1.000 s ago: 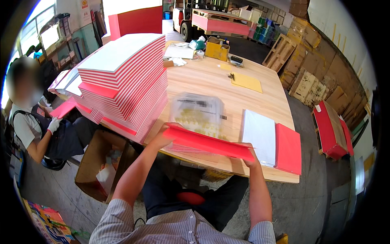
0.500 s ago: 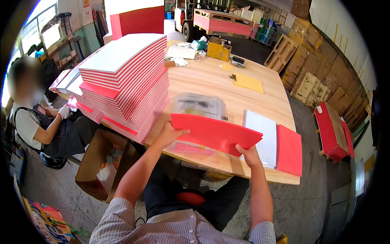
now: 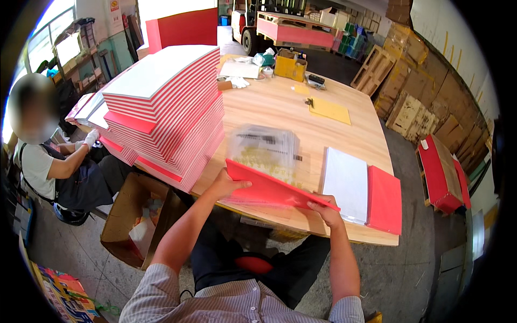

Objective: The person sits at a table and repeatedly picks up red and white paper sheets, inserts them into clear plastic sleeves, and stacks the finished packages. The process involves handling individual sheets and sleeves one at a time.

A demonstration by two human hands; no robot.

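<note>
My left hand (image 3: pixel 226 184) grips the left end of a thin stack of red sheets (image 3: pixel 266 187), its thumb across the near face. At the other end my right hand (image 3: pixel 326 210) is closed on the right corner. The sheets stand tilted on their long edge over the table's near edge. Just behind them lies a pile of clear plastic bags (image 3: pixel 264 141) with dark printed labels, its near part hidden by the sheets. Right of the sheets are a white paper stack (image 3: pixel 346 183) and a red stack (image 3: pixel 384 198), side by side.
A tall pile of red and white sheets (image 3: pixel 161 102) rises at the table's left. Farther back are a yellow clipboard (image 3: pixel 329 110), a yellow box (image 3: pixel 291 65) and a co-worker's gloved hand (image 3: pixel 237 82). Another person (image 3: pixel 64 167) sits left, beside an open carton (image 3: pixel 129 226).
The red sheets have tipped and dropped lower, with their right end closer to me. My right hand has shifted slightly left and down. At left, the co-worker's gloved hands have moved up toward the pile.
</note>
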